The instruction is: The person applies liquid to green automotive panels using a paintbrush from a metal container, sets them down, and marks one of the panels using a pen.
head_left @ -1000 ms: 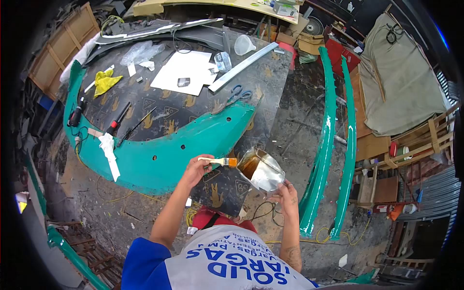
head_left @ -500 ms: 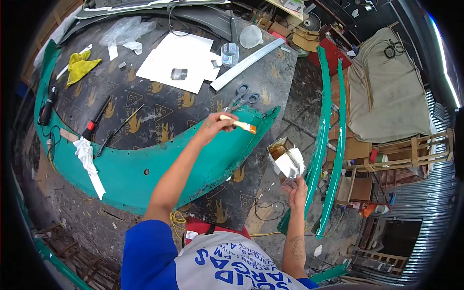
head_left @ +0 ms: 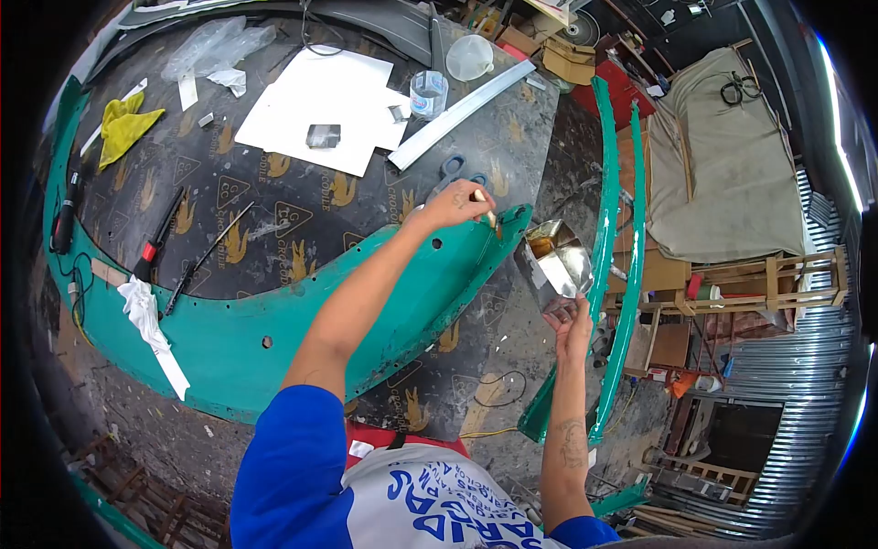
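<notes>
My left hand [head_left: 455, 203] is closed around the handle of a paintbrush [head_left: 491, 218]. The bristles point down at the right end of a long curved green panel [head_left: 320, 339], near its edge; whether they touch it I cannot tell. In my right hand [head_left: 572, 328] is a metal tin [head_left: 560, 271], cut open at the top, with brownish liquid or residue inside. It is held tilted beside the panel's tip. Just beyond my left hand lie scissors [head_left: 454, 168], partly hidden by it.
White sheets [head_left: 320, 101], a pale strip [head_left: 462, 114], a plastic bottle [head_left: 427, 94] and a yellow cloth [head_left: 126, 128] lie on the dark table. Tools and a white rag [head_left: 146, 316] are at left. Two narrow green strips [head_left: 626, 274] stand to the right.
My left hand has moved right and slightly up, and the brush now points down at the panel's end. The tin has come closer to the panel and up, its opening turned more toward me.
</notes>
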The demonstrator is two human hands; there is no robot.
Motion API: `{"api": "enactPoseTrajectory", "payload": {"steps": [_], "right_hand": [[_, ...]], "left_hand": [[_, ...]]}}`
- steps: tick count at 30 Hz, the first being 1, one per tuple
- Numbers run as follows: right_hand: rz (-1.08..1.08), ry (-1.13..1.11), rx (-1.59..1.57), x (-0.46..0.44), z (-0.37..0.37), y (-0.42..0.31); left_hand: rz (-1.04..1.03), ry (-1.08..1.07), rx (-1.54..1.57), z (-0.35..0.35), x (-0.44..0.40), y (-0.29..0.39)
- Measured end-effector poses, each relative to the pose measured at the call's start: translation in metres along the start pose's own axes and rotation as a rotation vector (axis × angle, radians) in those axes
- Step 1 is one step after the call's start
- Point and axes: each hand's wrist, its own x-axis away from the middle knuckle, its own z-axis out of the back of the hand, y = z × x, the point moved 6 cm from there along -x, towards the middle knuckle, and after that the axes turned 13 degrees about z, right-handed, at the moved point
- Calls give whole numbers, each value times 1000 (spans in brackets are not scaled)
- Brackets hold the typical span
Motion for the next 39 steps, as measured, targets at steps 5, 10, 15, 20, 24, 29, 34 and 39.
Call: {"api": "enactPoseTrajectory", "payload": {"steps": [5,10,15,20,24,29,34,39], "right_hand": [[-10,17,20,-4,-6,-4],[-15,-17,13,-4,-8,-8],[-10,-6,2,-4,-8,-7],[-24,3,-7,-2,-7,-8],[-28,-10,-18,-2,-7,-7],[-32,-12,9,-7,-1,-6],[-24,-19,-1,-4,-3,-7],[-30,-31,-8,-3,-2,-5]], "left_hand": [[-10,9,-53,-13,-28,21],[-46,-14,176,-10,-29,31],[-22,210,345,17,9,9],[30,372,670,2,36,-28],[56,364,831,-38,34,-52],[123,315,765,-49,62,-68],[126,188,537,-21,84,-63],[102,192,159,4,44,-30]]}}
